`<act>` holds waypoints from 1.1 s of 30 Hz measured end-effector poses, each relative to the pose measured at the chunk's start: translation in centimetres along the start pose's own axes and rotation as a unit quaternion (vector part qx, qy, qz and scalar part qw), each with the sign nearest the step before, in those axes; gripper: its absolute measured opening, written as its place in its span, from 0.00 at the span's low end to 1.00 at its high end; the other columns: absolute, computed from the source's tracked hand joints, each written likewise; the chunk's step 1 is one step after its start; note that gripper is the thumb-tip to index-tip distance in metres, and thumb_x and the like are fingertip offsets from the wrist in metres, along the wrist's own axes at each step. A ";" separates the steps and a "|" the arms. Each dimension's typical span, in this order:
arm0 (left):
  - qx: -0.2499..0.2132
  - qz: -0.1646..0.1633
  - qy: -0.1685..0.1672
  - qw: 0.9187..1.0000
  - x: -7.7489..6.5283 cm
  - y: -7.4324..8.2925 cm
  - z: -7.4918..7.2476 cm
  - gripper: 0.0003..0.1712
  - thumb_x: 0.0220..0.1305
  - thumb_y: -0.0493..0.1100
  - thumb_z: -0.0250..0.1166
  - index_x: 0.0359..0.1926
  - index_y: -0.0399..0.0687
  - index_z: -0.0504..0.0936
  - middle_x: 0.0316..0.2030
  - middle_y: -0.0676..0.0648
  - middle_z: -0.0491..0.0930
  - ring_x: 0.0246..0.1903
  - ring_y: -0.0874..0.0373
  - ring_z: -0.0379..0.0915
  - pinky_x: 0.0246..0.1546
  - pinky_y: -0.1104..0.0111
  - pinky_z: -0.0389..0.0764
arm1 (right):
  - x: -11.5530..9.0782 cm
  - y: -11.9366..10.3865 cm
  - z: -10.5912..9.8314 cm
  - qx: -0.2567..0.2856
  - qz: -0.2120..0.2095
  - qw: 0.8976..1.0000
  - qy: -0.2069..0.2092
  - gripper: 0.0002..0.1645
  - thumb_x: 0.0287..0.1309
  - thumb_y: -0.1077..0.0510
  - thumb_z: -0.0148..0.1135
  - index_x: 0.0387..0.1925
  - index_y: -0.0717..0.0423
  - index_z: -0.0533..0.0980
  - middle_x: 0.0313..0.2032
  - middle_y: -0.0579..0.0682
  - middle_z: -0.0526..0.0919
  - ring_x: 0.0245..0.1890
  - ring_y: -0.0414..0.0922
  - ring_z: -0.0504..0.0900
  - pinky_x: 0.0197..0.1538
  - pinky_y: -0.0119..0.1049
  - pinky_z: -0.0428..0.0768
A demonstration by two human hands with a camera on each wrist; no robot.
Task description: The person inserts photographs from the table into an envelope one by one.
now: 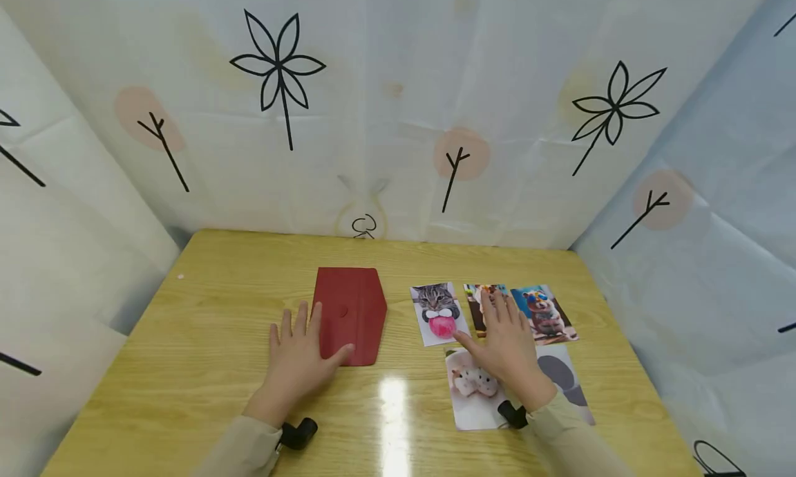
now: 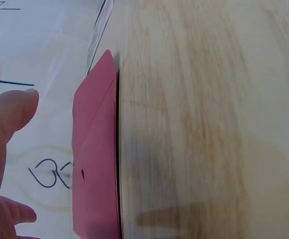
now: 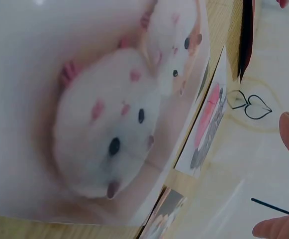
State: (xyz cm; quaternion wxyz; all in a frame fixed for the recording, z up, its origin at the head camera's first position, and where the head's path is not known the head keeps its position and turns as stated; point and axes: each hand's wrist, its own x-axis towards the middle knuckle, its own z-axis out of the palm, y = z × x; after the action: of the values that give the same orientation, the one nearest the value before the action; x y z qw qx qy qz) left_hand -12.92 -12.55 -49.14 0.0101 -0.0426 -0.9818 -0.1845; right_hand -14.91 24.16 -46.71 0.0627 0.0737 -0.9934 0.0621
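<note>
A red envelope-like folder (image 1: 363, 311) with a pointed flap lies on the wooden table, left of centre. Over its left edge my left hand (image 1: 300, 356) spreads its fingers, thumb across the lower part; the left wrist view shows the hand raised above the red folder (image 2: 97, 164). My right hand (image 1: 510, 345) hovers with straight fingers over several picture cards, partly covering them. These are a cat card (image 1: 438, 314), a card (image 1: 475, 307) under the fingertips, a card with an animal in blue glasses (image 1: 544, 314), a hamster card (image 1: 472, 394) and a grey-and-white card (image 1: 566, 377).
The wooden table (image 1: 205, 339) backs onto a white curtain (image 1: 385, 104) with black plant drawings, which also hangs on both sides. A small pale speck (image 1: 180, 276) lies near the table's far left. A light reflection shows between the hands.
</note>
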 end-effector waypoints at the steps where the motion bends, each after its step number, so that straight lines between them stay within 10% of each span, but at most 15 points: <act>1: -0.005 -0.001 -0.002 1.000 0.1 0.1 0.0 0.62 0.54 0.80 0.51 0.76 0.42 0.48 0.73 0.32 0.44 0.69 0.28 0.34 0.63 0.35 0.36 | -0.1 0.1 0.0 0.005 0.002 1.000 -0.004 0.64 0.52 0.19 0.46 0.75 0.58 0.49 0.72 0.64 0.50 0.71 0.65 0.47 0.64 0.66 0.53; 16: -0.043 -0.019 -0.001 0.999 1.0 1.7 1.8 0.62 0.53 0.75 0.59 0.74 0.39 0.49 0.69 0.29 0.49 0.66 0.28 0.45 0.61 0.37 0.51 | -0.7 2.4 -0.6 0.217 0.067 0.969 -0.095 0.58 0.53 0.36 0.67 0.72 0.63 0.52 0.67 0.67 0.61 0.63 0.65 0.65 0.56 0.61 0.69; 33: -0.033 -0.054 -0.014 0.998 2.3 2.2 1.7 0.65 0.52 0.72 0.63 0.72 0.30 0.48 0.62 0.24 0.58 0.59 0.28 0.54 0.57 0.38 0.59 | -1.0 2.8 0.4 0.268 0.136 0.943 -0.145 0.36 0.46 0.43 0.75 0.47 0.62 0.69 0.41 0.56 0.74 0.38 0.50 0.73 0.42 0.45 0.74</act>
State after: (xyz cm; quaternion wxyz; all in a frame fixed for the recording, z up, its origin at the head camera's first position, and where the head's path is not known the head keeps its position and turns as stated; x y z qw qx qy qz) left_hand -15.06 -9.68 -49.82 -0.0151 0.0077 -0.9761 -0.2169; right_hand -14.44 26.95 -47.54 -0.1135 -0.0397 -0.9389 0.3224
